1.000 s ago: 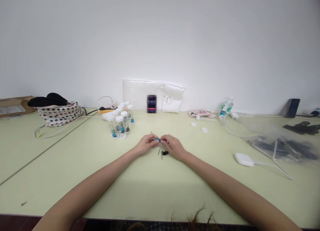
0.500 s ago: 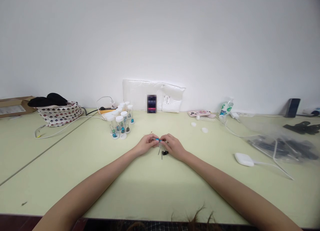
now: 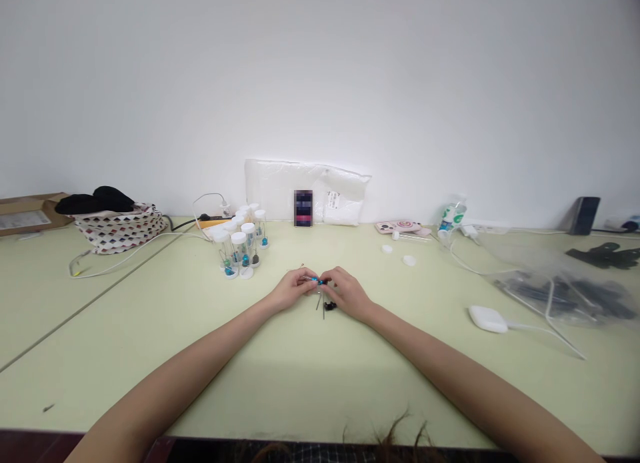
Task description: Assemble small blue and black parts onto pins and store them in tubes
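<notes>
Near the middle of the pale green table, my left hand (image 3: pixel 291 289) pinches a small blue metallic part (image 3: pixel 319 282) between thumb and fingers. My right hand (image 3: pixel 347 293) meets it from the other side, its fingertips closed on a small black piece (image 3: pixel 325 281) against the blue part. Fingers partly cover both pieces. Just below the fingertips lie thin grey rods (image 3: pixel 323 307) and another small black part (image 3: pixel 331 306). A thin item (image 3: pixel 301 266) shows behind my left hand.
Clear tubes with white caps (image 3: pixel 239 239) stand back left, beside a patterned basket (image 3: pixel 120 228). A phone (image 3: pixel 303 208) leans at the wall. White caps (image 3: pixel 409 260), a bottle (image 3: pixel 453 215), a white charger (image 3: pixel 488 319) and a plastic bag (image 3: pixel 570 296) lie rightward.
More of the black piece shows between my fingertips beside the blue part. Both hands have otherwise hardly moved.
</notes>
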`<state>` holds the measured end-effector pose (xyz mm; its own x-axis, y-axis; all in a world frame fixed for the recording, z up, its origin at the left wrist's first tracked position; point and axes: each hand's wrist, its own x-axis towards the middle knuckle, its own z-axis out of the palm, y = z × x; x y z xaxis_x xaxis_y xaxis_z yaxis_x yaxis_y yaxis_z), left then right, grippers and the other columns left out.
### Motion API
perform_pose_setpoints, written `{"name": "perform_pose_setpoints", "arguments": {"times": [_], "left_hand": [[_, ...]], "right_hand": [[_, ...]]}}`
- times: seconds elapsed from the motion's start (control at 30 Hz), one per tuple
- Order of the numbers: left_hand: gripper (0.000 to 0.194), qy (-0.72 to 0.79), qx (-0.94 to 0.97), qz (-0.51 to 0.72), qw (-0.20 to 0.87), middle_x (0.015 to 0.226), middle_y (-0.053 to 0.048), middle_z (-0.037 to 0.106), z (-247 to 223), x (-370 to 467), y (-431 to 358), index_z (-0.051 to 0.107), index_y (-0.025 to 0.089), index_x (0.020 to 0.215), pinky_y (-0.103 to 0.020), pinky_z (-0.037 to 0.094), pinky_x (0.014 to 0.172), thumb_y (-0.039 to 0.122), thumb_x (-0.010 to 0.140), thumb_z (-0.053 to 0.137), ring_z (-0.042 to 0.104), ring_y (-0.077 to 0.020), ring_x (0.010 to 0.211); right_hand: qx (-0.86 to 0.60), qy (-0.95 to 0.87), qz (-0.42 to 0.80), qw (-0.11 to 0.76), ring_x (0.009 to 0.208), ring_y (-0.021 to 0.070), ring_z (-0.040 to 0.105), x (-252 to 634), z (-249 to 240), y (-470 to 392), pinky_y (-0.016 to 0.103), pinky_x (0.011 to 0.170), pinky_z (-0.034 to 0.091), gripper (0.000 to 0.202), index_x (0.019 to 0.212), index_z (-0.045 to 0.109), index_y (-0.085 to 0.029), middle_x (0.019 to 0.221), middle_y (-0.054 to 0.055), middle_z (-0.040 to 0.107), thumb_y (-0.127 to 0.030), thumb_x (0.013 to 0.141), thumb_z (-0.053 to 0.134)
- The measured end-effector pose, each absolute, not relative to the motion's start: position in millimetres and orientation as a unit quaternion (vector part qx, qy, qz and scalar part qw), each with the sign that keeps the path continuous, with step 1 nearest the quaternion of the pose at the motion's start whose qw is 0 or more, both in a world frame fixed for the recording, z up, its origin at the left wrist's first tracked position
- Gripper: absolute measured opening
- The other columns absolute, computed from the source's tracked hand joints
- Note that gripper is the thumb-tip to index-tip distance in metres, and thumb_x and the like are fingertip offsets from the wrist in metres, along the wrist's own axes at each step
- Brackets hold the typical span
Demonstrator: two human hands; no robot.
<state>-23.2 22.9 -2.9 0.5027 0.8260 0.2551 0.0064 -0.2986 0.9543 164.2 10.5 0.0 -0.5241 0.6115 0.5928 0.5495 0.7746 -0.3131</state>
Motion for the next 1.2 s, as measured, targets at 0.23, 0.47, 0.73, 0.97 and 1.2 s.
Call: {"name": "perform_pose_setpoints", "arguments": {"times": [0.23, 0.47, 0.73, 0.97, 1.2], "left_hand": [[0.028, 0.301, 0.7, 0.399, 0.511, 0.071, -0.002, 0.058, -4.8, -23.5, 24.6, 0.055, 0.013, 0.089, -0.026, 0.042, 0.066, 0.037, 0.074, 0.056, 0.053, -0.0111, 0.065], [0.028, 0.3, 0.702, 0.397, 0.51, 0.072, -0.003, 0.058, -3.8, -22.9, 23.6, 0.056, 0.013, 0.088, -0.026, 0.042, 0.067, 0.037, 0.074, 0.056, 0.054, -0.0115, 0.066], [0.028, 0.295, 0.696, 0.4, 0.518, 0.073, -0.003, 0.058, -4.9, -23.5, 24.5, 0.055, 0.012, 0.089, -0.026, 0.042, 0.067, 0.036, 0.074, 0.056, 0.054, -0.0117, 0.066], [0.028, 0.295, 0.701, 0.398, 0.513, 0.073, -0.003, 0.058, -3.9, -23.0, 23.9, 0.054, 0.012, 0.089, -0.026, 0.042, 0.067, 0.037, 0.074, 0.055, 0.053, -0.0114, 0.066], [0.027, 0.292, 0.704, 0.398, 0.51, 0.073, -0.003, 0.058, -5.3, -23.4, 24.6, 0.054, 0.013, 0.089, -0.026, 0.042, 0.067, 0.036, 0.075, 0.054, 0.052, -0.0106, 0.065]], "right_hand": [[-0.341, -0.869, 0.054, 0.354, 0.079, 0.0165, 0.053, 163.8, 0.4, 9.7, 0.03, 0.067, 0.044, 0.015, 0.097, 0.048, -0.021, 0.085, 0.005, 0.057, -0.024, 0.088, 0.037], [-0.34, -0.868, 0.064, 0.357, 0.076, 0.0161, 0.052, 163.6, 0.2, 9.7, 0.03, 0.066, 0.044, 0.015, 0.095, 0.048, -0.021, 0.083, 0.004, 0.057, -0.024, 0.088, 0.035], [-0.342, -0.87, 0.06, 0.349, 0.077, 0.0162, 0.052, 164.3, -0.3, 10.1, 0.03, 0.067, 0.044, 0.014, 0.097, 0.048, -0.021, 0.085, 0.005, 0.056, -0.024, 0.087, 0.038], [-0.333, -0.873, 0.06, 0.352, 0.081, 0.0171, 0.051, 164.1, -0.7, 10.5, 0.03, 0.069, 0.043, 0.014, 0.097, 0.048, -0.02, 0.086, 0.006, 0.056, -0.024, 0.086, 0.04], [-0.323, -0.875, 0.063, 0.355, 0.082, 0.0176, 0.051, 164.3, -1.0, 10.6, 0.031, 0.069, 0.043, 0.015, 0.098, 0.048, -0.02, 0.087, 0.006, 0.055, -0.024, 0.085, 0.043]]}}
